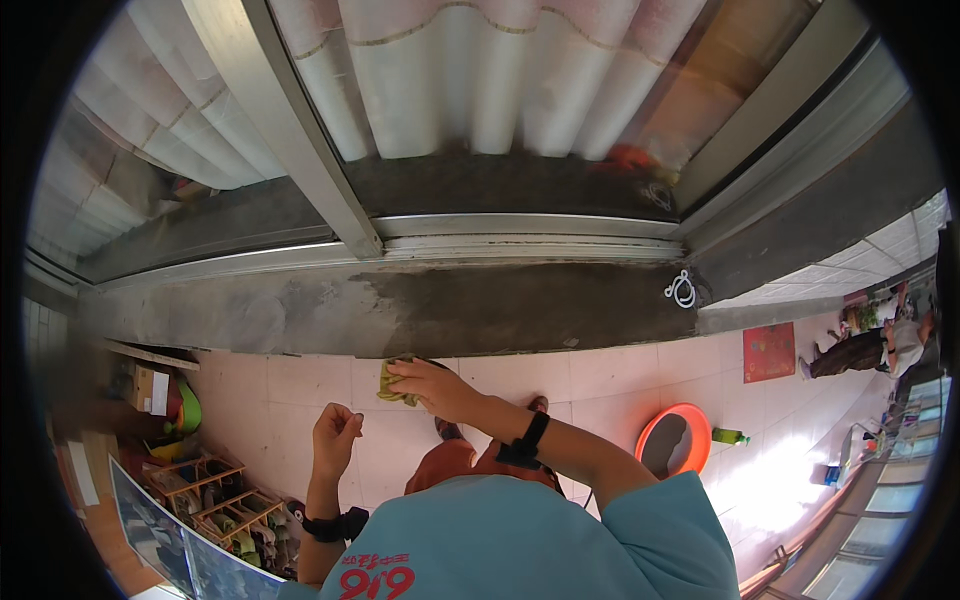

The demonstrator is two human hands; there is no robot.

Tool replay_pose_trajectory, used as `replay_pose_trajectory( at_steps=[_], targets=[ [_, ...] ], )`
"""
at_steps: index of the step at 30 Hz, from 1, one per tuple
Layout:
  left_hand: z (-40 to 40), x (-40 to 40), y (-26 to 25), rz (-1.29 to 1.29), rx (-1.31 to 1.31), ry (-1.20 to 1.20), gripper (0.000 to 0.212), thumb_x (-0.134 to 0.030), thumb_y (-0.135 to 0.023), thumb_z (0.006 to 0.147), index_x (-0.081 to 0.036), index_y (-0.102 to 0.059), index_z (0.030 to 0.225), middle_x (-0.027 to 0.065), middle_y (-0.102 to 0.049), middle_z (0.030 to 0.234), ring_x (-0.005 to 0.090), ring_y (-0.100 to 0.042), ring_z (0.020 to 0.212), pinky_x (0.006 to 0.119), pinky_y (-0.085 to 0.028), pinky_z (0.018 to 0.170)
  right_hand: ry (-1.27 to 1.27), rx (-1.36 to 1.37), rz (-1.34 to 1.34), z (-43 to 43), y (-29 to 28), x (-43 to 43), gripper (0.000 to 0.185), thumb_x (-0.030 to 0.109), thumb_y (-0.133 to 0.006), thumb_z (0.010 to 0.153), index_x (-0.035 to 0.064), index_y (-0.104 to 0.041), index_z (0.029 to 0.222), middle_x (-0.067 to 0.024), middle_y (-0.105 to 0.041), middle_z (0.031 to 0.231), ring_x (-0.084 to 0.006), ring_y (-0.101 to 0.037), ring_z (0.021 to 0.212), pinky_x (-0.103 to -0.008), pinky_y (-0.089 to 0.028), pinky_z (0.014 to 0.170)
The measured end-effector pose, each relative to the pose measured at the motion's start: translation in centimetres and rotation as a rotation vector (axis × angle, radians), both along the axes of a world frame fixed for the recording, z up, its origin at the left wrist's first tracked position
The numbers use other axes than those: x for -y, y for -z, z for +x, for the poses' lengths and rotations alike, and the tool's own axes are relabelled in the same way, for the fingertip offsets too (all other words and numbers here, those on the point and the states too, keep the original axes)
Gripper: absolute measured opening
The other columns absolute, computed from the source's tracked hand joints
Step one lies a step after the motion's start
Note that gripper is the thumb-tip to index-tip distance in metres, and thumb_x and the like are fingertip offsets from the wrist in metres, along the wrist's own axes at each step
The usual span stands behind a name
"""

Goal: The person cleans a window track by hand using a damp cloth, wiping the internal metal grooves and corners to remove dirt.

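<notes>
My right hand grips a folded yellow-green cloth at the front edge of a grey concrete windowsill. The sill is dark and wet from its middle to the right, while its left part is lighter and dry-looking. My left hand hangs apart from the sill, its fingers curled in with nothing visible in them. Above the sill stands a metal-framed sliding window with white curtains behind the glass. A white looped cord or hook lies at the sill's right end.
An orange basin of dark water stands on the pink tiled floor to the right, beside a green bottle. At lower left is a wooden shoe rack with shoes. A red mat and another person are farther right.
</notes>
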State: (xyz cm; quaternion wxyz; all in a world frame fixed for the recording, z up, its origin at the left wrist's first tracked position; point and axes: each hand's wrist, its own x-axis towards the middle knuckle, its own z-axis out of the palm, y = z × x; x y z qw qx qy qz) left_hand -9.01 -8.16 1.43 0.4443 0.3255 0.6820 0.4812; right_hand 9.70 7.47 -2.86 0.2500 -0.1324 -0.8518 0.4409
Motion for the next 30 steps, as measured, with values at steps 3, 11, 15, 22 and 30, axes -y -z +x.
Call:
replay_pose_trajectory(
  at_steps=[3, 11, 15, 22, 30],
  targets=[
    [-0.6, 0.3, 0.6, 0.000, -0.036, 0.014, 0.016, -0.008, -0.060, 0.085, -0.005, -0.047, 0.078, -0.0020, -0.048, 0.067, 0.0046, -0.046, 0.060, 0.018, -0.040, 0.056, 0.187, -0.107, -0.118, 5.8, -2.8, -0.5, 0.052, -0.017, -0.043, 0.067, 0.0051, -0.059, 0.112, -0.0137, -0.048, 0.129, -0.0304, -0.047, 0.119, -0.0358, -0.036, 0.102],
    [2.6, -0.9, 0.4, 0.017, -0.004, -0.025, 0.016, -0.012, -0.058, 0.087, -0.004, -0.049, 0.077, -0.0006, -0.050, 0.065, 0.0053, -0.047, 0.059, 0.019, -0.041, 0.056, 0.920, 0.053, 0.080, 24.4, -3.2, -8.0, 0.057, -0.015, -0.033, 0.068, 0.0014, -0.055, 0.117, -0.0175, -0.046, 0.131, -0.0298, -0.045, 0.121, -0.0333, -0.036, 0.100],
    [3.7, 0.1, -0.3, 0.007, -0.029, -0.100, 0.019, -0.015, -0.054, 0.090, -0.004, -0.049, 0.075, 0.0006, -0.050, 0.063, 0.0064, -0.048, 0.059, 0.020, -0.042, 0.055, 0.971, 0.309, 0.395, 25.2, 0.0, -9.5, 0.050, -0.001, -0.045, 0.073, 0.0056, -0.054, 0.121, -0.0201, -0.037, 0.137, -0.0380, -0.035, 0.126, -0.0447, -0.031, 0.103],
    [2.2, 3.2, 0.3, -0.042, -0.080, -0.165, 0.031, -0.020, -0.046, 0.095, -0.002, -0.048, 0.069, 0.0024, -0.050, 0.062, 0.0080, -0.048, 0.057, 0.022, -0.043, 0.055, 0.687, 0.377, 0.401, 14.4, 0.5, -10.9, 0.051, 0.004, -0.056, 0.075, 0.0106, -0.049, 0.125, -0.0207, -0.029, 0.140, -0.0386, -0.028, 0.130, -0.0473, -0.024, 0.107],
    [-3.7, 5.7, -0.1, 0.010, -0.112, -0.156, 0.030, -0.019, -0.048, 0.094, -0.003, -0.048, 0.069, 0.0020, -0.050, 0.062, 0.0078, -0.048, 0.057, 0.022, -0.042, 0.054, 0.555, 0.326, 0.398, 1.2, 0.0, -8.6, 0.051, 0.003, -0.058, 0.074, 0.0122, -0.051, 0.123, -0.0210, -0.031, 0.138, -0.0389, -0.029, 0.129, -0.0474, -0.025, 0.106]
  ],
)
